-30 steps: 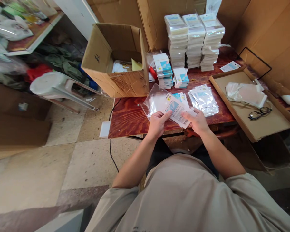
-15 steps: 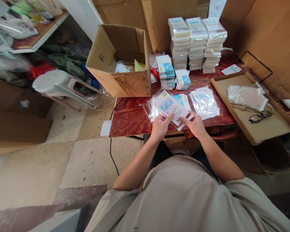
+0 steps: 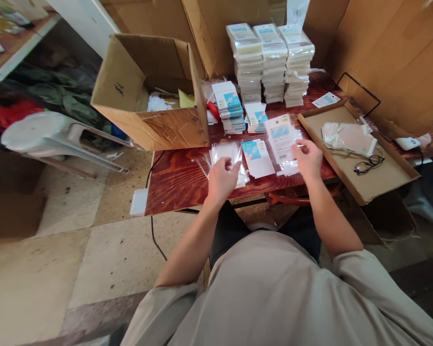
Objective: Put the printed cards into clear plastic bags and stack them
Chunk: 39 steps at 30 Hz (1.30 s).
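My left hand [image 3: 222, 179] rests with curled fingers on a small pile of clear plastic sleeves [image 3: 223, 154] near the front of the red-brown wooden table [image 3: 173, 178]. My right hand [image 3: 308, 158] pinches a bagged white card with a blue print [image 3: 280, 137] and holds it just above a pile of similar bagged cards [image 3: 287, 166]. Between my hands lies a short stack of bare cards [image 3: 257, 154], blue corner up.
An open cardboard box [image 3: 147, 91] stands at the table's left. Tall stacks of packed cards [image 3: 270, 62] and two shorter stacks [image 3: 231, 105] sit at the back. A shallow cardboard tray [image 3: 382, 178] on the right holds plastic bags and black glasses [image 3: 368, 164]. A white stool [image 3: 46, 137] stands on the left.
Both hands held one card at the sleeves before. Now they have parted: the right hand carried the bagged card rightward over the pile, the left stayed on the sleeves. The camera swung right.
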Available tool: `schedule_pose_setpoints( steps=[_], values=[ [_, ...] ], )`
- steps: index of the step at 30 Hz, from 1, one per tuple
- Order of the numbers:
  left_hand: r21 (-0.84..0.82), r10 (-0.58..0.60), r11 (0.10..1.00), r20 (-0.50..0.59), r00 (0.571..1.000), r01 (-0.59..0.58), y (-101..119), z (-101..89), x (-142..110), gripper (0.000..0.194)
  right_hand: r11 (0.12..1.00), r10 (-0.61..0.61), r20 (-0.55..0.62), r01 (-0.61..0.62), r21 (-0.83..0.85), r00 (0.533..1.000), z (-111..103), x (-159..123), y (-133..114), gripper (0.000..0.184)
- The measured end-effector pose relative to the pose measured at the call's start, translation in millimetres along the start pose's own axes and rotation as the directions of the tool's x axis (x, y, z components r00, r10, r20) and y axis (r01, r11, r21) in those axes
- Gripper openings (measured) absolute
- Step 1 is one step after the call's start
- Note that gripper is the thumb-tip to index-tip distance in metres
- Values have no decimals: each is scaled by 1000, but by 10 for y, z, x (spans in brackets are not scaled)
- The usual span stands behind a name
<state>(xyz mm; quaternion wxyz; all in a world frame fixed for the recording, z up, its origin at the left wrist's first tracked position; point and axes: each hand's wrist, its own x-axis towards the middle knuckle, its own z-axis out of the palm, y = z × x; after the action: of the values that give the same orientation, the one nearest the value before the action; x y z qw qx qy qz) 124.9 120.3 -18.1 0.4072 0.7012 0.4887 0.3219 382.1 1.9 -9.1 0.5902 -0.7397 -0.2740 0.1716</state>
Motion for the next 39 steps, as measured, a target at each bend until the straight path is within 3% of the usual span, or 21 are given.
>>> schedule_pose_setpoints(
  steps=[2, 4, 6, 8, 9, 11, 13, 14, 16, 18, 22, 25, 26, 28, 30, 32, 33, 34, 36, 37, 39],
  values=[
    [302, 21, 953, -90, 996, 7, -83, -74, 240, 39, 939, -59, -128, 11, -343, 990, -116, 275, 148, 32],
    [468, -46, 881, -65, 997, 71, -164, -133, 434, 51, 810, -150, -151, 33, -585, 977, -137, 394, 275, 32],
    [531, -105, 840, -39, 994, 109, -229, -172, 560, 61, 727, -293, -108, 148, -671, 950, -74, 342, 334, 31],
    [530, -125, 838, -37, 991, 125, -276, -201, 626, 62, 678, -449, 58, 382, -628, 891, 40, 174, 307, 28],
    [519, -136, 843, -40, 990, 137, -292, -216, 644, 57, 636, -504, 206, 522, -568, 839, 105, 74, 265, 27],
    [500, -168, 850, -38, 985, 164, -312, -250, 666, 40, 516, -521, 549, 754, -407, 653, 231, -105, 147, 27],
    [497, -191, 848, -35, 981, 183, -318, -287, 678, 21, 396, -422, 784, 870, -292, 455, 326, -221, 17, 25],
    [498, -190, 848, -35, 981, 182, -317, -305, 681, 18, 350, -363, 843, 896, -271, 397, 357, -254, -41, 21],
    [489, -177, 857, -24, 984, 166, -314, -335, 673, 22, 294, -273, 895, 917, -271, 352, 387, -285, -137, 12],
    [461, -145, 877, -15, 989, 136, -310, -355, 646, 25, 258, -216, 915, 924, -284, 341, 391, -294, -207, 18],
    [450, 33, 893, -43, 999, -10, -300, -368, 566, 21, 203, -154, 922, 925, -322, 355, 376, -303, -266, 27],
    [372, 99, 926, -87, 991, -59, -310, -347, 548, 23, 258, -206, 884, 895, -364, 419, 315, -304, -230, 29],
    [272, 70, 962, -114, 991, -37, -317, -331, 554, 24, 307, -265, 844, 871, -384, 465, 278, -310, -208, 29],
    [-56, -51, 998, -159, 986, 43, -328, -283, 569, 22, 463, -425, 665, 779, -423, 614, 189, -351, -169, 29],
    [-420, -193, 901, -161, 968, 110, -320, -218, 569, 19, 696, -510, 324, 604, -389, 797, 108, -452, -147, 28],
    [-653, -273, 747, -130, 953, 125, -280, -140, 534, 21, 914, -361, 42, 363, -182, 931, 68, -616, -143, 32],
    [-719, -290, 684, -112, 950, 124, -247, -100, 502, 23, 972, -229, 18, 230, -44, 973, 68, -711, -144, 35],
    [-766, -302, 632, -97, 948, 122, -207, -59, 463, 25, 993, -99, 69, 93, 77, 993, 81, -803, -144, 39],
    [-825, -307, 552, -67, 949, 120, -117, 19, 366, 30, 971, 83, 247, -134, 197, 965, 132, -954, -134, 43],
    [-844, -304, 522, -52, 951, 121, -71, 55, 312, 32, 956, 135, 299, -203, 210, 945, 163, -1002, -121, 45],
    [-871, -286, 475, -17, 958, 126, 8, 119, 204, 35, 939, 193, 294, -263, 222, 936, 220, -1036, -80, 48]
  ],
)
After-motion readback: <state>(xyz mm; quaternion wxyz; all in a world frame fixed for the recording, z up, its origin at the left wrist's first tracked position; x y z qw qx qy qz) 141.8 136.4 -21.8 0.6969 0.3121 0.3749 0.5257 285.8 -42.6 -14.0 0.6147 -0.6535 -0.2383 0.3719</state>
